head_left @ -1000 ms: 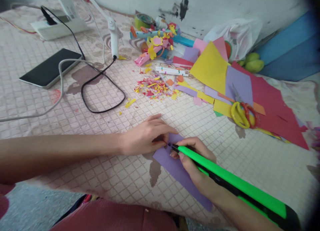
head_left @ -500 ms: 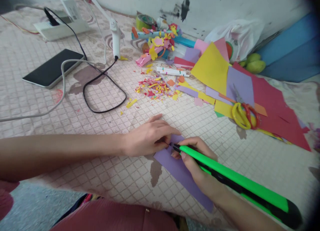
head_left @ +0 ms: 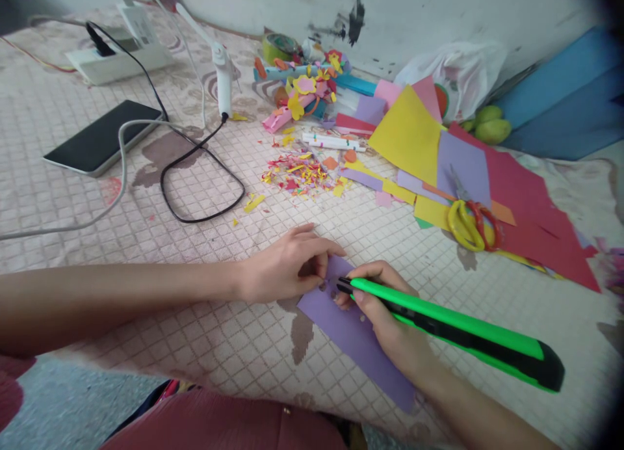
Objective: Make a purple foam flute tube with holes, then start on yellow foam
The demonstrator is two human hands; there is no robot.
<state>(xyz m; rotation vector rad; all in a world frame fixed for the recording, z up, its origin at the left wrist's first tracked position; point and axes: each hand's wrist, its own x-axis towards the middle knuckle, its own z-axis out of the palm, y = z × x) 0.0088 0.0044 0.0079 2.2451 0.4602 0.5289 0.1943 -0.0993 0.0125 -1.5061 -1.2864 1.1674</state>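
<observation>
A strip of purple paper (head_left: 361,346) with a few small holes lies slanting on the patterned cloth at the front. My right hand (head_left: 385,300) grips a green and black cutter (head_left: 453,326) near its front end, its tip over the upper part of the paper. Just left of that tip, my left hand (head_left: 292,264) has thumb and index finger pinched together at the paper's upper end; whatever is between them is too small to make out.
Paper scraps (head_left: 297,173) lie beyond my hands. Scissors (head_left: 472,222) rest on coloured sheets (head_left: 526,203) at the right. A black cable (head_left: 202,217), a dark tablet-like device (head_left: 104,136) and a glue gun (head_left: 223,79) are at the left.
The cutter's tip has drawn back a little from my left fingers and its rear end has swung up and left. More of the holes in the purple paper show.
</observation>
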